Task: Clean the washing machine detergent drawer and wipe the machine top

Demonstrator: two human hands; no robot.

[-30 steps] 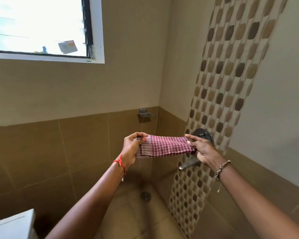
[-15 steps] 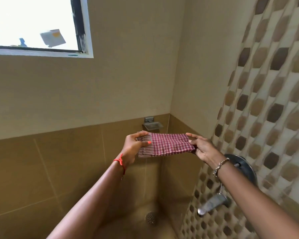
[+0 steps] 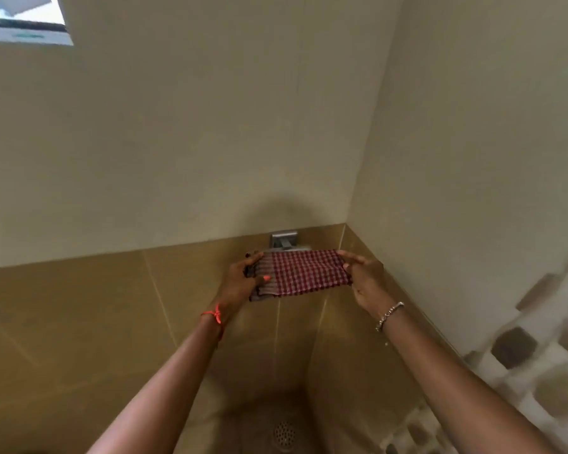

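Both hands are up at the far corner of a tiled room, stretching a red-and-white checked cloth (image 3: pixel 304 273) out between them: the left hand (image 3: pixel 240 280) pinches the left end, thumb on top and fingers curled behind, and the right hand (image 3: pixel 363 273) grips the right end. The cloth sits right in front of a small metal wall fitting (image 3: pixel 284 240) where the brown lower tiles meet the cream wall, can't tell if it's touching. There's a round floor drain (image 3: pixel 284 434) down near, blurry mosaic tiles (image 3: pixel 538 371) off right, and a window corner (image 3: pixel 23 31) top left.
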